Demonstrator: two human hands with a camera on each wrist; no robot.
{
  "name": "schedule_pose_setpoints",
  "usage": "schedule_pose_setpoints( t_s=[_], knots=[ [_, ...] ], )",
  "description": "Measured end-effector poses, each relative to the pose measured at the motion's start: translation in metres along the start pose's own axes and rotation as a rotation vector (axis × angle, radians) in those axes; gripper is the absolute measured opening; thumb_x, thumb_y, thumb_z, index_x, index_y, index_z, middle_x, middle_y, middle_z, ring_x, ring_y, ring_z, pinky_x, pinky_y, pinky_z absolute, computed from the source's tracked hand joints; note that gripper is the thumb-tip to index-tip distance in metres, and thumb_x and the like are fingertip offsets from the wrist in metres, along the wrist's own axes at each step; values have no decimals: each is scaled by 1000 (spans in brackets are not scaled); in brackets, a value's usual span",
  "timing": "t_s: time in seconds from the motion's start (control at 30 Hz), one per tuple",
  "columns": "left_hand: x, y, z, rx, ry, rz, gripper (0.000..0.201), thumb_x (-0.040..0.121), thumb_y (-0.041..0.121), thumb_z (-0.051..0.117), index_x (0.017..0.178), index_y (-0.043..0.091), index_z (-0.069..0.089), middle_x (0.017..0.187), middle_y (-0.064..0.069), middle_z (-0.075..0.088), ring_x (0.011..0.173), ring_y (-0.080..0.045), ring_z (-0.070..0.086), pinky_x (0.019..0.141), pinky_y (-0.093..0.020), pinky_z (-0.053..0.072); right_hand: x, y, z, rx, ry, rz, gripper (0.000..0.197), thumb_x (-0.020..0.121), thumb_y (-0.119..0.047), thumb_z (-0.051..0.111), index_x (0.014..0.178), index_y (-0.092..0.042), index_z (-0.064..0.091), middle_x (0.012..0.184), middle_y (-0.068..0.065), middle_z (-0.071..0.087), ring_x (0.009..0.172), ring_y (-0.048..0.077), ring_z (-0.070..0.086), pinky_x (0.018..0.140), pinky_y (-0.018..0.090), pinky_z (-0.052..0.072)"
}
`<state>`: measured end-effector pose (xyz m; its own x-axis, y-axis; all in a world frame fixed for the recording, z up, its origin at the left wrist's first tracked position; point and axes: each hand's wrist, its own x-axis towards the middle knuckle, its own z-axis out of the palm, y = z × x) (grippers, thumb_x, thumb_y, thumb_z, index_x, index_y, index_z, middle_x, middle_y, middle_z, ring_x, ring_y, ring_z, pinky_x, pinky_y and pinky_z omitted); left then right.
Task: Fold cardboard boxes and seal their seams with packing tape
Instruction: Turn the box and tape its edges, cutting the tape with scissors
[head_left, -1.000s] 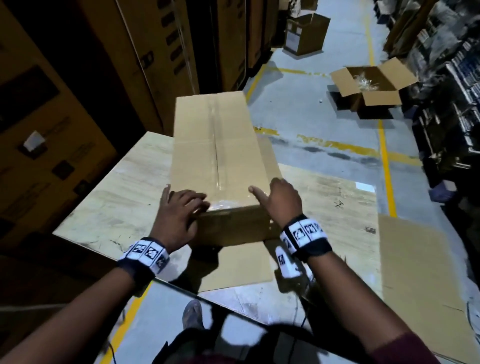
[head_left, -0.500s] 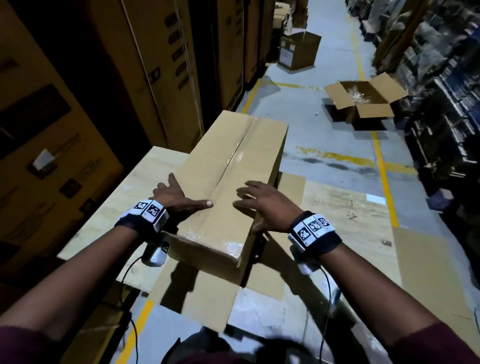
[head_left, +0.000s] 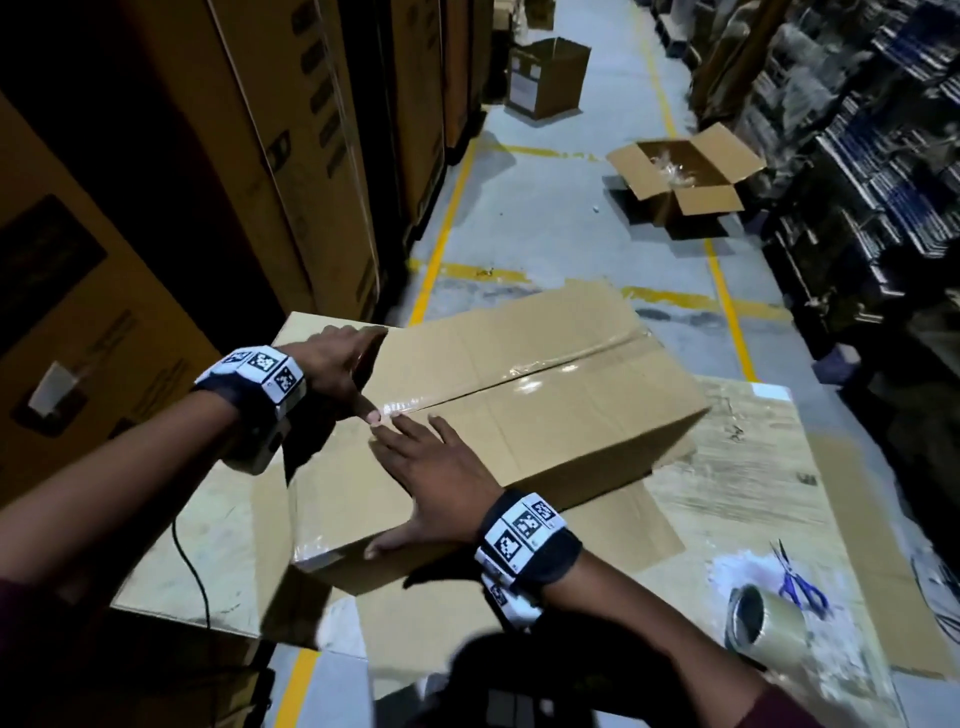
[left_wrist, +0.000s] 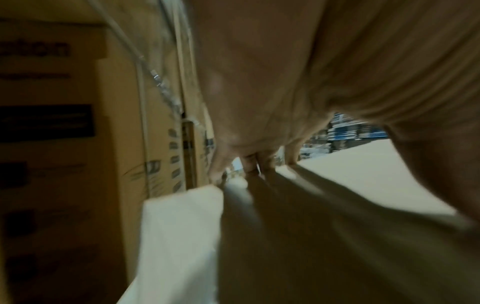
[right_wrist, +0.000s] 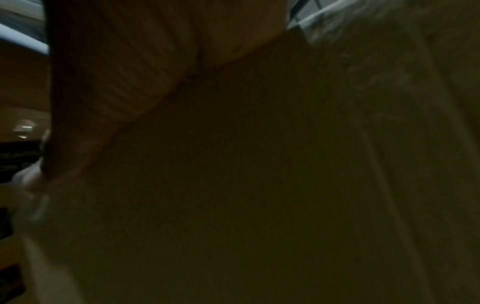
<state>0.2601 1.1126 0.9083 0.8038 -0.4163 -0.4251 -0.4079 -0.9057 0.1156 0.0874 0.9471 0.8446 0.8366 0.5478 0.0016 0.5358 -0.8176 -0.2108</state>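
Lining the left side of a warehouse aisle, tall printed cartons stand upright, and dark shelving runs along the right. A worktable with a pale, scuffed top fills the near ground, with flat cardboard sheets lying on it. On those sheets sits the closed cardboard box, turned at an angle to the table, its top seam covered by a glossy strip of clear packing tape that runs the length of the lid. The left hand is at the box's left end, fingers reaching over the far edge and the thumb stretched out flat with its tip on the tape's near end; the blurred left wrist view shows those fingers straight down against the cardboard, not curled round it. The right hand lies flat and spread on the lid's near half, fingertips just beside the left thumb and the tape, thumb hooked at the near edge; its wrist view is dark and shows only the palm against cardboard. On the floor beyond, an open carton with plastic inside and another open box stand well apart from the table. At the table's near right corner a roll of packing tape lies beside blue-handled scissors.
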Motion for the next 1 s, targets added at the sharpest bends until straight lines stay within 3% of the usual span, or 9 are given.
schedule_pose_setpoints(
  t_s=[0.17,0.27,0.33,0.4,0.5,0.6,0.7,0.83,1.0],
  knots=[
    [7,13,-8,183,42,-63,124,64,58,85,158,29,10,161,-5,22,150,-29,13,120,-55,15,6,35,-20,51,-113,193,101,88,-84,18,163,-16,15,171,-1,9,157,15,6,126,51,5],
    [-3,23,-1,149,171,-91,99,75,46,78,155,29,22,157,-6,31,148,-31,18,118,-58,17,-14,86,-29,11,-90,285,94,91,-79,4,163,-20,16,171,-3,9,157,14,7,126,50,11],
    [-10,41,14,172,308,-15,69,89,37,61,151,28,31,152,-8,39,144,-33,26,115,-57,24,-35,118,-37,-13,-71,365,102,86,-82,-7,163,-20,17,171,-4,10,157,15,9,126,50,12],
    [-16,71,33,225,393,107,49,93,36,53,140,28,43,139,-7,50,135,-33,38,109,-52,35,-56,147,-46,-16,-67,453,92,92,-78,0,163,-22,17,171,-5,10,157,15,9,126,49,11],
    [-20,132,51,168,254,315,57,91,44,56,140,21,40,138,-11,47,131,-34,39,102,-47,40,-83,190,-59,-37,-59,583,73,102,-66,19,163,-26,18,170,-8,10,157,17,7,125,52,7],
    [-13,195,56,105,81,295,81,94,63,46,155,17,20,162,-16,19,149,-34,18,115,-51,29,-111,234,-68,-53,-66,685,73,98,-74,18,162,-37,14,170,-15,4,158,20,0,123,61,2],
    [-1,237,71,19,95,185,88,94,73,32,160,22,7,168,-12,-3,154,-32,-2,121,-56,7,-132,255,-69,45,-16,712,76,95,-79,24,161,-43,14,169,-16,2,158,22,-3,124,61,5],
    [5,249,92,-40,224,104,84,94,76,13,161,26,5,168,-6,-5,155,-27,-7,121,-57,-3,-137,244,-65,186,62,729,76,97,-71,40,162,-35,20,171,-9,5,158,26,0,127,46,9],
    [-23,210,114,-1,346,202,88,88,76,-1,159,27,18,168,-4,11,154,-26,8,122,-55,7,-148,189,-42,190,117,782,75,99,-69,36,162,-33,18,171,-9,2,157,30,1,126,46,14]
  ],
)
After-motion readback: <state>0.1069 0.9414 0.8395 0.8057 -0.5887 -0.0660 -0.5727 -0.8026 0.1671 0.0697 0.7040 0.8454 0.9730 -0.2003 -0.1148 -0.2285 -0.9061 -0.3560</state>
